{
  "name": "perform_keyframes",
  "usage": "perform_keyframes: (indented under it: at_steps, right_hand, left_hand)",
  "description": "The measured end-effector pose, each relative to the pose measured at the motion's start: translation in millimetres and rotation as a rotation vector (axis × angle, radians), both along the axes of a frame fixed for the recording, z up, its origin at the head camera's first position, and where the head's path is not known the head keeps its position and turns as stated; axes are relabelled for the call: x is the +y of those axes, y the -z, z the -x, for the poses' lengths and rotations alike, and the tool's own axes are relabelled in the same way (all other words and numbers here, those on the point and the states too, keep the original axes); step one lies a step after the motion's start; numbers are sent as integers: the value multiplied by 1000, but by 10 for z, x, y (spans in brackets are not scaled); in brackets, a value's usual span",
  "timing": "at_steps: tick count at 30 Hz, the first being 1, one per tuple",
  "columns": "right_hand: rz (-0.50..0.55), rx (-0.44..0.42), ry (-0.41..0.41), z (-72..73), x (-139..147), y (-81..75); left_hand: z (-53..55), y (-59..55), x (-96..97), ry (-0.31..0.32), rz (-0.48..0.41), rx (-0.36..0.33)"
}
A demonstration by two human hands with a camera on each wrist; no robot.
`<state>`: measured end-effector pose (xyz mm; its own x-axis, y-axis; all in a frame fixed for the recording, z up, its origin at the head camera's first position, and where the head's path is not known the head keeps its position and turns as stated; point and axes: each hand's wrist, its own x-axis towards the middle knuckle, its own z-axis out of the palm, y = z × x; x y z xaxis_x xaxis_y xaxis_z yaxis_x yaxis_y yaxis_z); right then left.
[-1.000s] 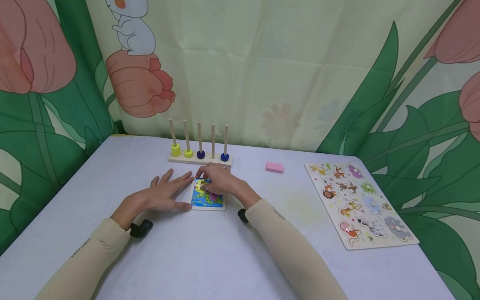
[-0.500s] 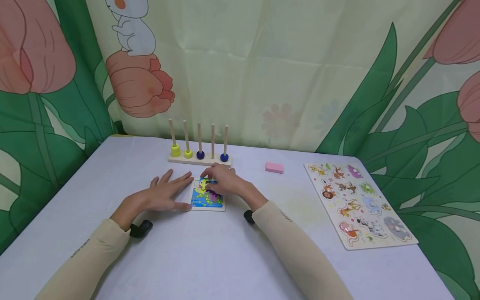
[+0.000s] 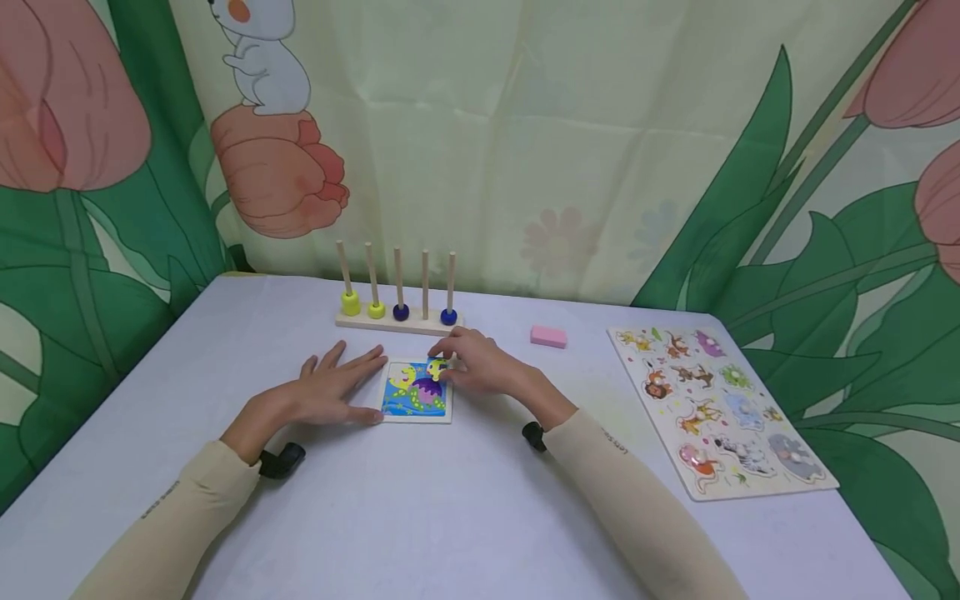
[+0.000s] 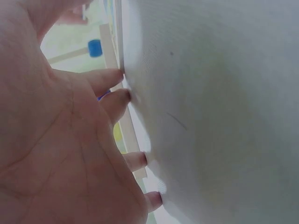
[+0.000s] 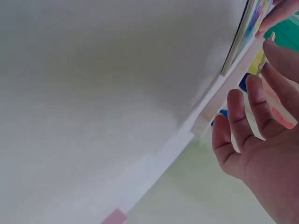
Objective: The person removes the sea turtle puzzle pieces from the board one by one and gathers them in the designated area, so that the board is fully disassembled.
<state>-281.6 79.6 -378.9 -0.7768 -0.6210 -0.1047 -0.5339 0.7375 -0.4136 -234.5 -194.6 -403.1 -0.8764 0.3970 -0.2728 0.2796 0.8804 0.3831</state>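
Observation:
A small square picture puzzle [image 3: 417, 419], showing a yellow and purple dinosaur on blue, lies flat in front of me in the head view. My right hand [image 3: 487, 364] pinches a puzzle piece [image 3: 435, 367] with a yellow face on it, over the puzzle's upper right corner. In the right wrist view that piece [image 5: 263, 59] is a thin slab seen edge-on between thumb and fingertip. My left hand [image 3: 318, 393] rests on the table with its fingers spread, the thumb and a fingertip right at the puzzle's left edge.
Behind the puzzle stands a wooden peg stand [image 3: 401, 323] with yellow and dark blue beads on its pegs. A pink block [image 3: 548, 337] lies to the right of it. Farther right is a large animal knob puzzle [image 3: 667, 425]. A printed curtain [image 3: 570, 150] hangs behind the table.
My right hand has moved right across the puzzle with the puzzle piece, from its upper left to its upper right corner. More of the dinosaur picture shows. My left hand has stayed put.

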Motion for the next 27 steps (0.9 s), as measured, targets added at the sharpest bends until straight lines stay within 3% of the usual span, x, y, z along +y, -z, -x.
perform_keyframes:
  at_steps: [18, 27]
  right_hand:
    - [-14, -26, -5, 10, 522, 88]
    - [-19, -55, 47, 9, 642, 111]
  left_hand:
    - [-2, 21, 2, 2, -8, 10]
    - [12, 32, -3, 6, -10, 8]
